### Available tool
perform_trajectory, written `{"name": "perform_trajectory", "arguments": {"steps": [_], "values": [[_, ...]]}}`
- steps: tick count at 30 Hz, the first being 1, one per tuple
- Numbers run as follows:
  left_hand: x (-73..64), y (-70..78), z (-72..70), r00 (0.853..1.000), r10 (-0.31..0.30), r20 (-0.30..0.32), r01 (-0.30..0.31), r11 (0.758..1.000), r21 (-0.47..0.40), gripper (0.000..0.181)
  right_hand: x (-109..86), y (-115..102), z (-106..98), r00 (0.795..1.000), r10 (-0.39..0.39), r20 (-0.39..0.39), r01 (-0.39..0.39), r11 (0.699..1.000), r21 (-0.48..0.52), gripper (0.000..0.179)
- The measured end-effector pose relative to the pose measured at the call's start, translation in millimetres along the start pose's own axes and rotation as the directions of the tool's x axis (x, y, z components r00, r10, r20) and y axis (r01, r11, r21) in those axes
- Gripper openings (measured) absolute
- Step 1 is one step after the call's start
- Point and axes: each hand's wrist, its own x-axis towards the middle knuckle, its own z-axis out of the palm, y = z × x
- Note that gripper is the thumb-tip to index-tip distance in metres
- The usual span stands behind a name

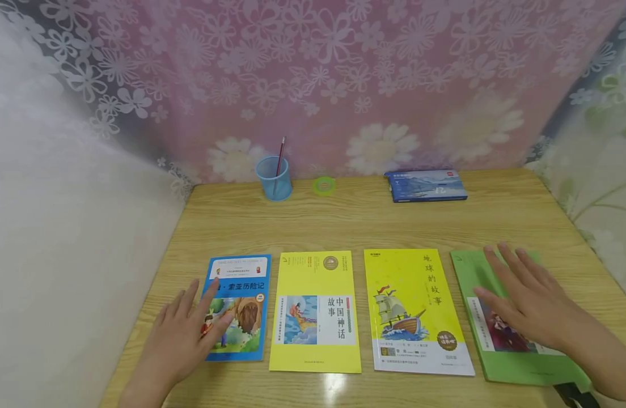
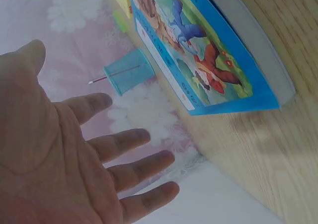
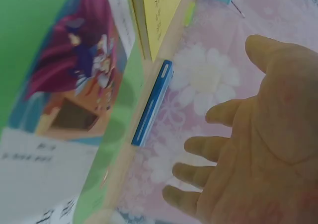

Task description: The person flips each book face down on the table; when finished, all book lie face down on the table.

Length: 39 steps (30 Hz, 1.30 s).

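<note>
Four books would exceed plain counting, so several books lie in a row on the wooden table. My left hand (image 1: 182,334), fingers spread, hovers over the left part of the blue book (image 1: 241,334). At the other end my right hand (image 1: 537,306) is held above the green book (image 1: 517,362), covering part of its cover picture. Between them lie a yellow book with a white band (image 1: 318,277) and a yellow book with a sailing ship (image 1: 410,283). Both palms, seen in the wrist views, hold nothing; the left palm (image 2: 54,144) and right palm (image 3: 283,134) face the books.
At the table's back stand a light-blue mesh pen cup (image 1: 275,181) with a pencil (image 1: 280,156) in it, a green tape roll (image 1: 324,186) and a flat blue box (image 1: 427,186). Flowered curtain (image 1: 313,85) hangs behind, and a white surface (image 1: 73,243) borders the left side.
</note>
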Motion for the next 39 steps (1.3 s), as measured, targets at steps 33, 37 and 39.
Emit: {"name": "perform_trajectory", "arguments": {"steps": [33,37,39], "values": [[-22.8,-38.4,-7.2,0.959,-0.271,0.087,0.279,0.956,-0.097,0.059,135.9,-81.9,3.4,0.916,-0.318,0.243,0.19,0.88,0.436,0.055],[-21.8,-42.3,-6.3,0.94,-0.308,0.147,0.322,0.942,-0.088,0.067,155.0,-91.2,9.9,0.891,-0.356,0.28,0.19,0.855,0.483,0.057],[-22.8,-43.8,-5.3,0.932,-0.32,0.173,0.338,0.937,-0.087,0.069,164.2,-96.9,12.5,0.881,-0.376,0.288,0.206,0.852,0.481,0.058]]}}
